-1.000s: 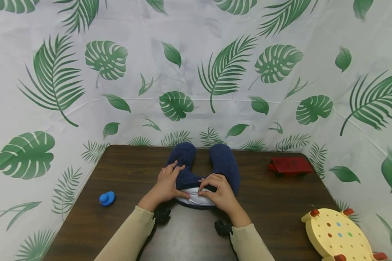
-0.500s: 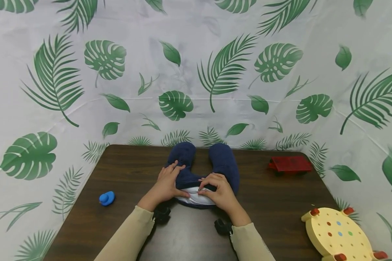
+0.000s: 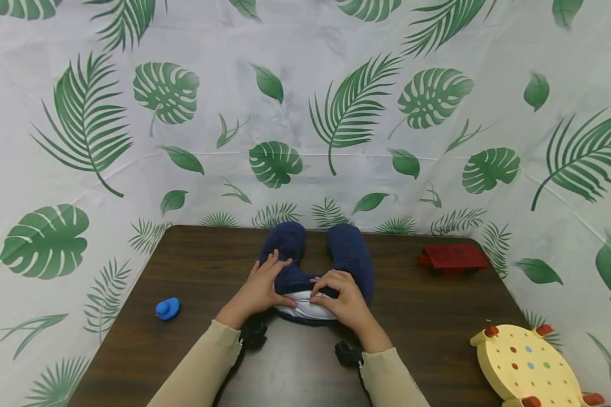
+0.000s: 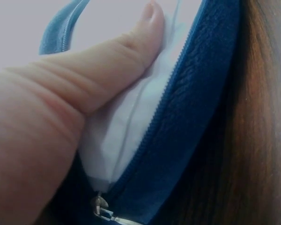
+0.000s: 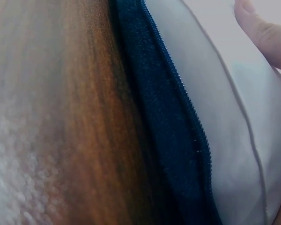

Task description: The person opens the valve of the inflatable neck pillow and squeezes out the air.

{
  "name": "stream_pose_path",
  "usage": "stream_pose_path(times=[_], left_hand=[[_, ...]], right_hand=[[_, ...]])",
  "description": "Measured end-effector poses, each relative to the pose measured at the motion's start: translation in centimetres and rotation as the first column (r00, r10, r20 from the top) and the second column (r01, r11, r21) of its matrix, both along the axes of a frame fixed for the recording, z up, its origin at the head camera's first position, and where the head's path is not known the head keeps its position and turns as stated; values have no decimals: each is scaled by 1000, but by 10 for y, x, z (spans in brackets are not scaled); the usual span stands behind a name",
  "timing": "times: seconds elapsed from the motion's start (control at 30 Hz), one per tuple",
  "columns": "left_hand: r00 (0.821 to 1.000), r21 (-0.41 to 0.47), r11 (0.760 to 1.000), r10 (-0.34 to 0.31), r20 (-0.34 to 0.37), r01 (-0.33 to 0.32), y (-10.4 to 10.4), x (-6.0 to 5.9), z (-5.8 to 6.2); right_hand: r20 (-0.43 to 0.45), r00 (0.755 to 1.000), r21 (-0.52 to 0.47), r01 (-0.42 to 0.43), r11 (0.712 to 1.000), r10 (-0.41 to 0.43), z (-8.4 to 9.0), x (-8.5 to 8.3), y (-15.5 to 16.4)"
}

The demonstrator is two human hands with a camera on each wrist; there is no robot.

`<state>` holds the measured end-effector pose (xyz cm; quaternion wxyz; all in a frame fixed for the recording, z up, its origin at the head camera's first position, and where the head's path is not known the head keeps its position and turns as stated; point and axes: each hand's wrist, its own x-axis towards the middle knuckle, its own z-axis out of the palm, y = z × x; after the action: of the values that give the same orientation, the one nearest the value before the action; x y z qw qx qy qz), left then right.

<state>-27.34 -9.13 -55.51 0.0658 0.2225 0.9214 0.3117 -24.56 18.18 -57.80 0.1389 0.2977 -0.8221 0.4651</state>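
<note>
A navy U-shaped neck pillow (image 3: 353, 257) lies on the table, its two arms pointing away. Its zipper gapes along the near curve and bares a white inner liner (image 3: 307, 314). The left hand (image 3: 261, 287) rests spread over the pillow's left side, thumb laid straight on the liner. Curled over the right part of the opening, the right hand (image 3: 340, 294) pinches at the liner with thumb and forefinger; its exact hold is partly hidden. A metal zipper pull (image 4: 100, 208) sits at the opening's end in the left wrist view.
On the dark wooden table (image 3: 214, 254) a small blue toy duck (image 3: 168, 308) sits at left. A red toy vehicle (image 3: 453, 257) stands at back right. A yellow round pegboard-like toy (image 3: 529, 362) with red legs is at the front right. A leaf-printed cloth (image 3: 305, 113) hangs behind.
The left hand's fingers have shifted very slightly on the pillow. Otherwise both hands and the pillow hold their places.
</note>
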Motion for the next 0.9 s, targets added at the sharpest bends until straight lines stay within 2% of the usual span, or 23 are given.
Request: stream_pose_path(times=[0.33,0.6,0.7,0.77,0.9], left_hand=[[1000,-10,1000,-16,18,16,0,-1,-4],[1000,15,1000,-27,-1,28,4,0,-4],[999,57,997,-47,-11,47,3,-1,-6],[997,96,993,-69,-29,72,0,-5,-15],[996,148,985,-90,-28,93,-1,-5,-17]], right_hand=[[-10,1000,-12,1,1000,-1,-1,1,-1],[-11,1000,-13,-1,1000,1,0,0,-1],[-31,1000,-22,-3,1000,3,1,0,-1],[-36,999,-28,-5,1000,4,2,0,-2],[-25,1000,-37,-7,999,6,3,1,-3]])
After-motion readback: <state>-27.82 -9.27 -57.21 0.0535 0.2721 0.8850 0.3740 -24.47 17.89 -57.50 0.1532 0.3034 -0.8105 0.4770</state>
